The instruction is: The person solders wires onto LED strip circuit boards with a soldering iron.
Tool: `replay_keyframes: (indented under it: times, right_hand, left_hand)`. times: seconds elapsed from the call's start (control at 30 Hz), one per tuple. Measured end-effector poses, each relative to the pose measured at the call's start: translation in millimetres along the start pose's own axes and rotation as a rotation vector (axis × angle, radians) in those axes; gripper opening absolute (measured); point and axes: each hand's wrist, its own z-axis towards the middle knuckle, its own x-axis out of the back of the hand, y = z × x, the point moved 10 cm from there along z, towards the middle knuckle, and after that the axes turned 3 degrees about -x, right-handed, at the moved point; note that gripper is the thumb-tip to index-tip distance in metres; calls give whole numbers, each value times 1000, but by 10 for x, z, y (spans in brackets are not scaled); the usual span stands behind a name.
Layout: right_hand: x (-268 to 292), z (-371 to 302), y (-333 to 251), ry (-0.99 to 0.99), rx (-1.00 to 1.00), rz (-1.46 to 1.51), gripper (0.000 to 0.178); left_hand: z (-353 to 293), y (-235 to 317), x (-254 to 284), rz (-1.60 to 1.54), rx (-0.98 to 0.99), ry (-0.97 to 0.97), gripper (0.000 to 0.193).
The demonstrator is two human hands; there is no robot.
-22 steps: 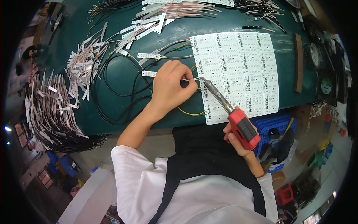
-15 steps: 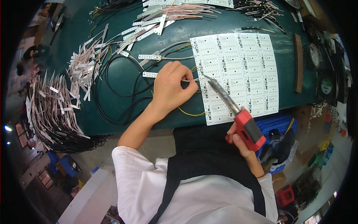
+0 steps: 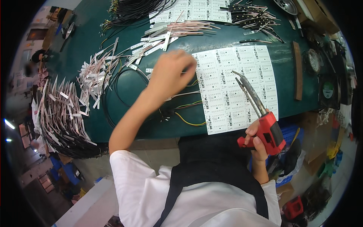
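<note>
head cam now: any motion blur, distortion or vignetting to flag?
Head view: left hand is motion-blurred over the green table; right hand and the red soldering gun are sharp; fisheye bends the table edge; corners are black; the white panel sheet is bright but readable; the far-left edge is soft.

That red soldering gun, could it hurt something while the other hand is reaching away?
Maybe, in two ways. The right hand holds the red soldering gun with its metal tip hanging over the white sheet of small circuit boards; if the tip is hot, it could scorch a board. The left hand reaches across loose wires on the green table, so the forearm could drag them out of place.
</note>
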Motion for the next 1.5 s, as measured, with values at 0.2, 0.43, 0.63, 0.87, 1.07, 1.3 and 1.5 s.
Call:
replay_keyframes:
  times: [0.2,0.43,0.63,0.87,1.07,1.3,1.5]
  right_hand:
    - [-122,-42,-73,18,-29,59,66]
    - [-69,-109,-14,22,-13,62,72]
    - [-185,-92,130,-59,-107,79,76]
    - [-409,70,229,-81,-130,41,67]
    - [-474,111,382,-64,-187,-12,57]
    - [-465,113,419,-17,-242,-53,57]
    - [-491,119,483,-85,-246,-167,57]
  left_hand:
    - [522,-367,-34,413,-248,225,9]
    - [539,-315,223,323,-274,463,7]
    - [247,-267,877,-46,-95,630,9]
    - [-290,-293,50,-278,308,146,8]
    - [-396,-307,-222,-262,380,96,10]
    - [-417,-304,-216,-211,347,122,11]
    - [-410,-298,-213,-192,350,139,11]
